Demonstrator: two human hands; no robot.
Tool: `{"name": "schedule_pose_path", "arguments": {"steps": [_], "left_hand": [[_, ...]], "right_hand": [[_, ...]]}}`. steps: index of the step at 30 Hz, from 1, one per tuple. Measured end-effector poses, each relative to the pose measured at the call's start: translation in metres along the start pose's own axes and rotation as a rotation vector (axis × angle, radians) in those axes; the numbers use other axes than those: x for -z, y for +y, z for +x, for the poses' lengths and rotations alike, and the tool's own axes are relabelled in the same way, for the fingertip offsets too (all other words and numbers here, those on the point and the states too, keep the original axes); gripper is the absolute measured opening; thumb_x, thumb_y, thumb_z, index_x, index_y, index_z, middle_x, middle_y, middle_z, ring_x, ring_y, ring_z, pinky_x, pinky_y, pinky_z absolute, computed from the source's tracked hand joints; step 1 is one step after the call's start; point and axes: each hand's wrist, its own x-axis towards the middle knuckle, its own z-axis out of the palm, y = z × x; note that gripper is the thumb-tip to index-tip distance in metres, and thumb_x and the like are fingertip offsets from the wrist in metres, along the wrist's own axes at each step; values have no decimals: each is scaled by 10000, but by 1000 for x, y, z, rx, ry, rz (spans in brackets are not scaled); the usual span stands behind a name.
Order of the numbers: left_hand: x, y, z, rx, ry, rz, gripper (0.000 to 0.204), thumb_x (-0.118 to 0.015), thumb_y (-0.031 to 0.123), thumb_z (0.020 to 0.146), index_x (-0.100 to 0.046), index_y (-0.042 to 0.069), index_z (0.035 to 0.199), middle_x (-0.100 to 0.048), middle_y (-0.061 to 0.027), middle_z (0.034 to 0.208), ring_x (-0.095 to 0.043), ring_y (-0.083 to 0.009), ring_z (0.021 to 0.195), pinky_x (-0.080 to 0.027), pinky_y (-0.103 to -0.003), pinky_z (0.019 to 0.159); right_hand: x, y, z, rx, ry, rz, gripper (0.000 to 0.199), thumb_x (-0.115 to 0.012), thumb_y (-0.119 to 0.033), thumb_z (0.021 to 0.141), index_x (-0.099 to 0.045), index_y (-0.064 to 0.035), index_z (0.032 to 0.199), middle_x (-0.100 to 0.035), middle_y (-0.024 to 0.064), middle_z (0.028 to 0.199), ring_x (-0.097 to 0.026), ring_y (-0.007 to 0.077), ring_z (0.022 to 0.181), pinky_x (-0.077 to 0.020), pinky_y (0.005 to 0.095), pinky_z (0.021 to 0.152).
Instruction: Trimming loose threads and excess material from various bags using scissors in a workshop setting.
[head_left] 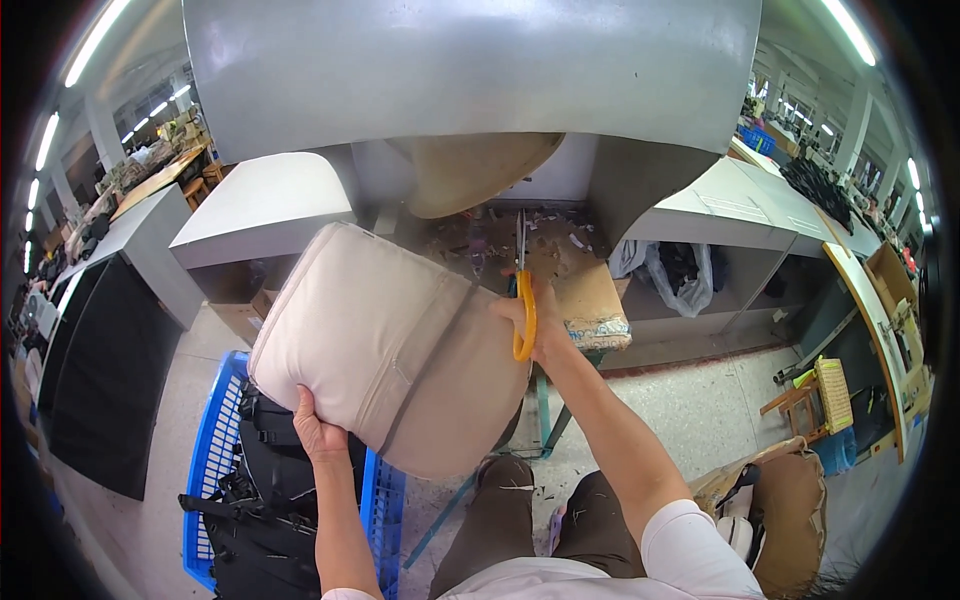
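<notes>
A plump beige fabric bag is held up tilted in front of me, with a stitched band and a dark strip across its middle. My left hand grips its lower left edge, thumb on the front and fingers hidden behind. At its right side, my right hand is closed around a pair of scissors with yellow handles. The scissor blades point up and away from the bag. Part of the right hand's grip is hidden by the handles.
A worn work surface with scraps lies under a grey metal hood. On the floor at left, a blue plastic basket holds black strapped items. A brown bag lies at lower right, and a small wooden stool stands beyond it.
</notes>
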Motion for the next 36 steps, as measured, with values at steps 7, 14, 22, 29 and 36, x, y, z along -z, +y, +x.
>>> {"name": "schedule_pose_path", "arguments": {"steps": [7,14,22,29,36], "left_hand": [[-5,-3,-5,25,12,-6,372,-576,156,842,-476,-1,1165,-539,-132,1156,-515,-269,1060,-413,-426,941],[13,-6,-27,-26,58,47,373,-554,151,857,-458,-8,1181,-534,-139,1161,-507,-269,1071,-408,-411,943],[93,-4,-183,433,143,250,489,-590,149,771,-441,33,1222,-522,-108,1196,-474,-266,1127,-373,-439,954],[99,13,-252,571,598,1,438,-599,96,779,-473,25,1192,-536,-146,1158,-499,-277,1088,-408,-419,939],[49,47,-273,-177,-1,1731,690,-661,239,745,-323,-28,1284,-375,-233,1274,-412,-340,1153,-379,-354,914]], "right_hand": [[10,8,9,-31,-27,-32,492,-582,106,597,-433,-26,1046,-467,11,650,-489,114,564,-384,231,518],[15,14,-41,78,-194,-206,519,-627,59,653,-479,-36,1141,-502,13,828,-514,97,699,-434,202,663],[-2,33,-98,-39,-294,-224,508,-684,-44,586,-534,-57,1071,-443,-30,817,-413,86,739,-369,205,710],[-30,71,-135,-194,-333,-403,473,-666,-35,592,-530,-38,1045,-453,-13,795,-435,74,724,-384,195,654],[-38,103,-164,-386,-199,-139,422,-622,13,622,-493,-1,1024,-456,-15,674,-441,67,568,-352,186,531]]}}
